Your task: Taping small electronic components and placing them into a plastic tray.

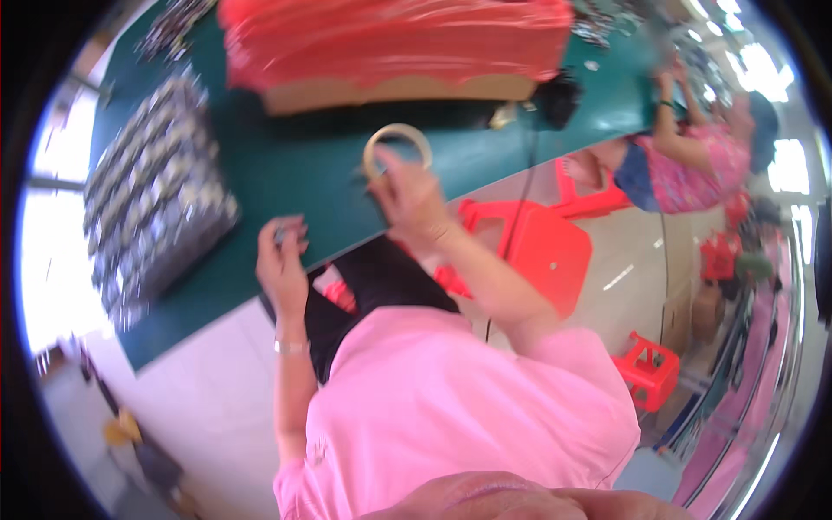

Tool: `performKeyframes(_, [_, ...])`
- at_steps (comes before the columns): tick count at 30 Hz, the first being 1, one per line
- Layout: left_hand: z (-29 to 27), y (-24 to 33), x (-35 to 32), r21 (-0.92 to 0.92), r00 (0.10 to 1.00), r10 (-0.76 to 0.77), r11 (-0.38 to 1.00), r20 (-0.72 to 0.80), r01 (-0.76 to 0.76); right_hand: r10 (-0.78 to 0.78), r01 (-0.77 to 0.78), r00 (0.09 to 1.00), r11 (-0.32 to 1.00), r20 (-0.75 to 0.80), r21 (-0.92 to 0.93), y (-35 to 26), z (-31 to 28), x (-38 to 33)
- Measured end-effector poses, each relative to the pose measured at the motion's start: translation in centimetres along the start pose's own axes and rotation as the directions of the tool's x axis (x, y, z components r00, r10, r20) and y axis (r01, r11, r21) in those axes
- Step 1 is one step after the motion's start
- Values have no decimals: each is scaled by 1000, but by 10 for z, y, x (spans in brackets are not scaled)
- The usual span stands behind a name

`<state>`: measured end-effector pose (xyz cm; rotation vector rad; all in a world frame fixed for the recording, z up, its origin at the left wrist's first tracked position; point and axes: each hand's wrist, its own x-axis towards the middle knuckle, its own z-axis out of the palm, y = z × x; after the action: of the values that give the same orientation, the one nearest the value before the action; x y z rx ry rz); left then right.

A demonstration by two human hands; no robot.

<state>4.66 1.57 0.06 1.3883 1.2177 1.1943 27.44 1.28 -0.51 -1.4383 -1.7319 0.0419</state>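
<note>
Right hand [407,195] raised, gripping a tape roll [397,147]; left hand [282,260] upright, pinching perhaps a small grey piece [286,232].

We see our right hand [407,195] raised over the green desk [295,165], its fingers pinching a tan ring of tape [397,147] held upright. Our left hand [282,260] is closed around a small grey object too blurred to identify. A stack of silvery packets [152,195] lies to the left, a red pile [390,39] at the far edge. Red stools [542,247] stand beside the desk, and another person [693,147] sits farther along.
</note>
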Motion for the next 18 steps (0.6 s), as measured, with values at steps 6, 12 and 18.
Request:
performKeyframes(6, [-22,14,-14,-298,962,-264,914,72,273,146,-197,973,925,177,325,-44,-10,3])
performKeyframes(12, [-19,46,-33,-412,982,-188,894,10,175,121,-331,920,746,372,578,-90,-12,0])
performKeyframes(18, [-26,52,-37,-176,992,-78,983,-99,60,131,-437,858,692,496,574,-108,-14,5])
